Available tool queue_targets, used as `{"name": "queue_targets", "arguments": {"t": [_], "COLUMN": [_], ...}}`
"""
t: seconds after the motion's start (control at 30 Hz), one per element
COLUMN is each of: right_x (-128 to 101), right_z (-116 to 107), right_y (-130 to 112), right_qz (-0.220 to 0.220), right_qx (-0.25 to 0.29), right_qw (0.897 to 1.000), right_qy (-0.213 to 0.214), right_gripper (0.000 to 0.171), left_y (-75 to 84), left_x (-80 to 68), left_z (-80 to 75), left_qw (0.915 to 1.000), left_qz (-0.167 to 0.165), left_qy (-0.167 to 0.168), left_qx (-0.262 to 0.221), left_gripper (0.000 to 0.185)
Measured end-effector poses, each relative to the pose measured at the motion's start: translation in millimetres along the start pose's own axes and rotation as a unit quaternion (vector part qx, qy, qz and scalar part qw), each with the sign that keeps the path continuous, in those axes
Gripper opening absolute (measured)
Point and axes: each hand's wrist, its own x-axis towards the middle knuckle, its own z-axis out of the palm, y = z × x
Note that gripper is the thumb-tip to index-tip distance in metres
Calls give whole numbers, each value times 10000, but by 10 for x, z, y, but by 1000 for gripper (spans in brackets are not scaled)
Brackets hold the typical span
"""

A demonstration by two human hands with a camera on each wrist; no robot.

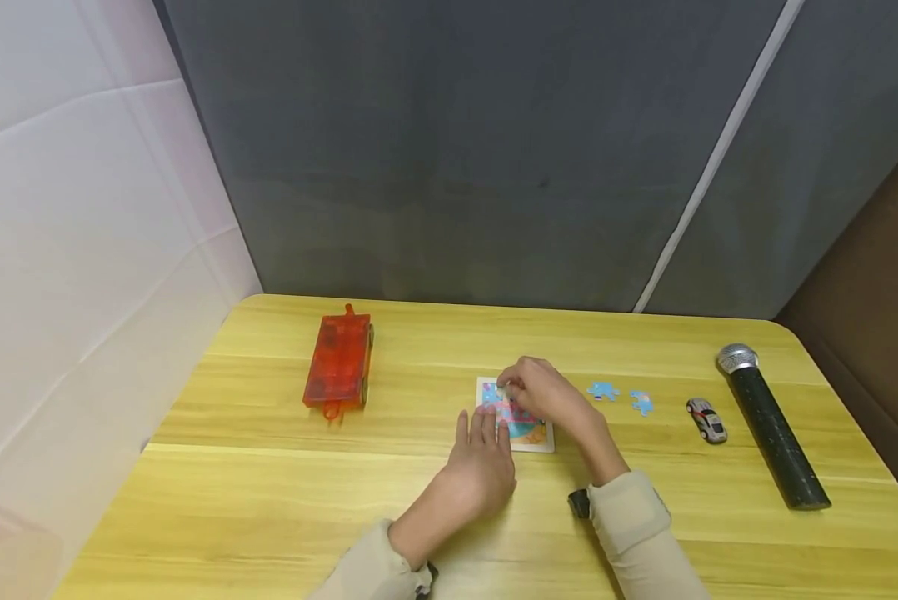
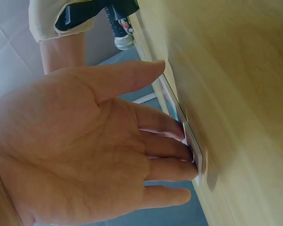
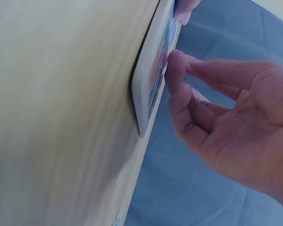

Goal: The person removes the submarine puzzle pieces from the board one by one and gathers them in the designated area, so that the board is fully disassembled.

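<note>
A small jigsaw puzzle in a white-edged tray [image 1: 533, 447] lies on the table between both hands. My left hand [image 1: 482, 467] rests its straight fingertips on the near left part of the puzzle, thumb apart; the left wrist view shows the palm [image 2: 85, 150] and fingers at the tray's edge. Over the puzzle's upper part, my right hand [image 1: 541, 390] has its fingers curled and pinches a puzzle piece [image 1: 502, 390] at the picture's surface, mostly hidden by the fingertips. In the right wrist view the thumb and forefinger [image 3: 177, 66] meet close against the puzzle. Two loose blue puzzle pieces [image 1: 603, 391] lie to the right.
A transparent red toy wagon [image 1: 340, 360] stands at the left. On the right are a small silver toy car [image 1: 707, 420] and a black microphone [image 1: 775, 433] with a silver head. A dark grey panel [image 1: 449, 167] rises behind the wooden table [image 1: 254, 492].
</note>
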Motion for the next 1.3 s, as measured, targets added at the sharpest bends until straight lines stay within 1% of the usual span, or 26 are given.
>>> {"name": "queue_targets", "arguments": {"t": [0.07,0.1,0.23,0.3,0.4,0.67,0.7,0.77,0.97,1.03,1.2,1.23,1.3], "right_x": [4,3,-1,1,3,18,21,35,69,65,57,57,57], "right_z": [14,18,44,60,73,96,102,122,167,169,162,160,155], "right_y": [2,-4,-34,-45,-59,-80,-85,-94,-130,-139,-141,-139,-134], "right_qz": [-36,-33,-21,-4,26,101,100,86,84,83,-16,-55,-86], "right_qx": [-34,-42,-42,-8,25,361,384,395,57,-11,-173,-176,-92], "right_qw": [10000,9999,9996,9994,9992,9976,9975,9972,9970,9968,9951,9948,9947], "right_qy": [60,99,282,337,391,575,591,622,767,792,978,1006,1020], "right_gripper": [24,22,18,16,14,11,10,10,15,14,7,8,12], "left_y": [7,7,8,7,-1,24,32,40,59,62,78,81,78], "left_x": [1,47,-10,-22,-26,-30,-42,-74,-195,-222,-311,-333,-351], "left_z": [2,74,0,-14,-22,-45,-60,-104,-331,-376,-493,-528,-551], "left_qw": [10000,10000,9998,9998,9993,9996,9997,9996,9992,9991,9987,9984,9983], "left_qz": [-15,-3,9,22,80,-2,-28,-42,-118,-137,-225,-247,-272], "left_qy": [-41,-12,-90,-94,-149,-199,-208,-253,-388,-399,-377,-379,-367], "left_qx": [-12,-26,-204,-192,-325,-194,-117,-121,14,29,247,338,363], "left_gripper": [80,80,78,77,77,72,72,72,69,68,67,67,67]}}
